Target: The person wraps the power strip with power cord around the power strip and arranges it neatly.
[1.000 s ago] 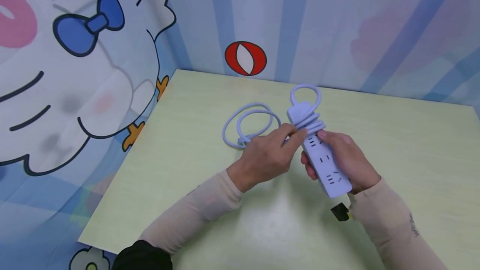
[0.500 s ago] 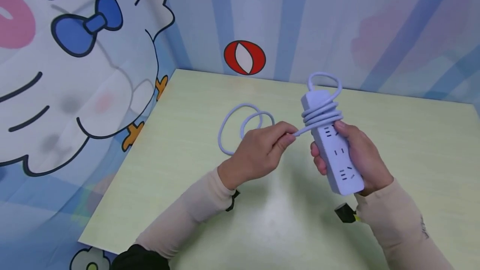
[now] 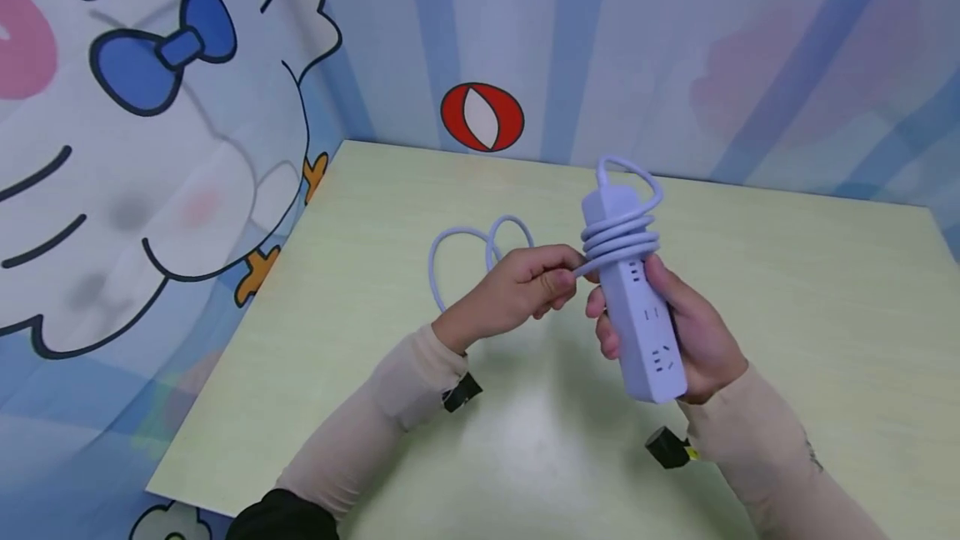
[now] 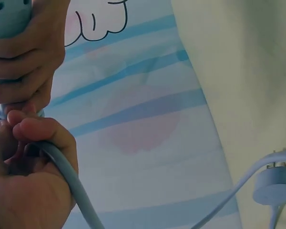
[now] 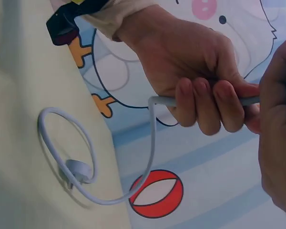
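Right hand is gripping a white power strip, thumb lying along one long side and fingertips showing round the other. The strip is being held above the table, socket face turned up to the head camera, one end sitting near the right wrist and the other pointing away beyond the fingers.

Just past the right thumb, a pale cord is circling the strip in several close turns; beyond these it is looping out from the far end and bending back to the wraps.

Left hand, just beside the right, is pinching the cord near the turns, its fingers curling over it. From there the cord is hanging in a slack curve and resting in loose loops on the table, beyond the left hand. The plug is lying among those loops, pins showing in both wrist views.

Beige sleeves are covering both forearms; a small black device is sitting under the right wrist. Past both hands, a printed wall is standing behind the table.
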Motion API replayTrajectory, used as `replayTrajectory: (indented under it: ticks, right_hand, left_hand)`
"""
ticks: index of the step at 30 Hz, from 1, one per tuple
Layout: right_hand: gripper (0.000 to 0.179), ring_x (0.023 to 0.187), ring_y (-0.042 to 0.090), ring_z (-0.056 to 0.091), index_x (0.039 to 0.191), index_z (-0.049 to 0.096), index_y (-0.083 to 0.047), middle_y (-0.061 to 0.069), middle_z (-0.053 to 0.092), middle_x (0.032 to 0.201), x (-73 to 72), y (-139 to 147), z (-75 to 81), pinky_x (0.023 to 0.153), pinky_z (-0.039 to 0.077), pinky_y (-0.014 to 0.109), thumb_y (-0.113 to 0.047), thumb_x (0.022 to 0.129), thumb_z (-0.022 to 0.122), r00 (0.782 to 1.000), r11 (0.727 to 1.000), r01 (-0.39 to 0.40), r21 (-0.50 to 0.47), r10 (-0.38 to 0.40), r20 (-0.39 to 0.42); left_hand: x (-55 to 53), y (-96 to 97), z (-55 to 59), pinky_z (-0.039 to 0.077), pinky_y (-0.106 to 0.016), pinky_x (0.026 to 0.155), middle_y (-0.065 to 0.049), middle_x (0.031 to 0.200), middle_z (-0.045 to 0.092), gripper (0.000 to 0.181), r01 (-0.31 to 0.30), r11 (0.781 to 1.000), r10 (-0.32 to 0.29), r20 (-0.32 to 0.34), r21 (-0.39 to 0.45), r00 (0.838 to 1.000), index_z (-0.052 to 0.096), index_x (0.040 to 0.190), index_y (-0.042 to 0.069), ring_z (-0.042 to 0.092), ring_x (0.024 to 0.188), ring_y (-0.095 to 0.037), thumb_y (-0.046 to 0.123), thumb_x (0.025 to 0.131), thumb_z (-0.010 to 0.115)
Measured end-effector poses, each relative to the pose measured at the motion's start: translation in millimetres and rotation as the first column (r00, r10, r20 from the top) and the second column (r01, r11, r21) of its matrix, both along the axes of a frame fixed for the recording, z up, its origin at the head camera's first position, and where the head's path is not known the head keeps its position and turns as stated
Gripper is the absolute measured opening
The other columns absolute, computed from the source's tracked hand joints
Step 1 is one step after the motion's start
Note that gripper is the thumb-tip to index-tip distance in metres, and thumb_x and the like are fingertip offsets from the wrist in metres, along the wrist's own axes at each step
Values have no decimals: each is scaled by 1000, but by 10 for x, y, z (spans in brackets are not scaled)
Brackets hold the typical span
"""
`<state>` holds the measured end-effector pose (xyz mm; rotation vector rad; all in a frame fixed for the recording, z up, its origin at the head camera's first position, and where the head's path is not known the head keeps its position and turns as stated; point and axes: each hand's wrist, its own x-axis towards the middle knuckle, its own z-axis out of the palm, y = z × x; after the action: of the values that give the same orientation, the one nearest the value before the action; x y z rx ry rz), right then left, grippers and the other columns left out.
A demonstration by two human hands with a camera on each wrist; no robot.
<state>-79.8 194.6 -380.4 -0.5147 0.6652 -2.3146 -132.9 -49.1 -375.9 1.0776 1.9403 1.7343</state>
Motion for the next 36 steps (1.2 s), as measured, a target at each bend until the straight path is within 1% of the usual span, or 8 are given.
replayTrajectory:
  ticks: [6, 14, 17, 21, 22, 27, 30, 36]
  right_hand:
    - [57, 91, 25, 81, 152, 51, -4, 17, 77, 115, 29, -100, -51, 87, 67, 34, -43, 125, 21, 998, 997, -25, -71, 30, 64]
    - [54, 79, 17, 82, 137, 57, -8, 7, 80, 102, 55, -164, -33, 76, 68, 28, -49, 124, 25, 997, 995, 76, 67, -77, 0]
    - [55, 78, 16, 82, 134, 59, -9, 6, 82, 100, 45, -172, -40, 75, 68, 28, -52, 123, 26, 997, 992, 78, 96, -77, -12]
    - [58, 79, 16, 84, 130, 61, -9, 5, 83, 100, 28, -180, -76, 76, 69, 30, -56, 122, 26, 999, 995, 42, 95, -41, -11]
    - [59, 80, 16, 84, 130, 61, -9, 5, 83, 100, 25, -182, -86, 76, 69, 30, -56, 122, 27, 1000, 996, 29, 87, -28, -7]
    - [65, 81, 17, 85, 129, 64, -7, 6, 83, 100, 1, -228, -139, 75, 69, 30, -55, 123, 21, 998, 1000, -18, 13, 19, -67]
    - [66, 81, 18, 85, 129, 64, -6, 7, 83, 100, -1, -276, -166, 74, 69, 30, -54, 123, 19, 996, 998, -45, -36, 42, -85]
    - [67, 83, 19, 85, 129, 62, -5, 10, 83, 100, 13, -355, -203, 75, 69, 30, -57, 122, 20, 994, 987, -105, -119, 101, -44]
  left_hand:
    - [-55, 1, -105, 46, -24, 64, -2, 81, 50, 46, 20, 998, -21, 25, 57, 999, 56, 108, -9, 49, 68, -10, 36, 115, 54]
    - [-83, 60, -121, 48, -23, 66, 1, 83, 53, 12, -9, 998, 0, 133, 64, 991, 54, 113, -13, 51, 67, -10, -3, 116, 49]
    - [-94, 75, -142, 49, -23, 68, 1, 84, 53, 53, -1, 995, -17, 174, 101, 985, 52, 114, -15, 52, 71, -11, 37, 117, 59]
    - [-101, 113, -206, 50, -24, 78, 3, 90, 56, 106, 5, 991, -38, 240, 137, 970, 51, 119, -15, 54, 82, -11, 84, 84, 67]
    - [-100, 126, -221, 50, -25, 80, 3, 91, 57, 107, 3, 990, -38, 255, 139, 966, 52, 119, -13, 54, 84, -12, 86, 82, 68]
    - [-86, 159, -264, 46, -26, 85, 6, 95, 58, 95, 43, 981, -111, 361, 191, 926, 58, 110, 0, 52, 89, -13, 88, 78, 74]
    - [-94, 159, -289, 46, -26, 89, 7, 96, 60, 78, 81, 962, -190, 426, 262, 885, 61, 103, 11, 54, 91, -12, 82, 76, 80]
    - [-134, 146, -370, 45, -26, 98, 10, 97, 65, 60, 131, 931, -284, 454, 340, 845, 68, 96, 22, 57, 98, -10, 77, 79, 84]
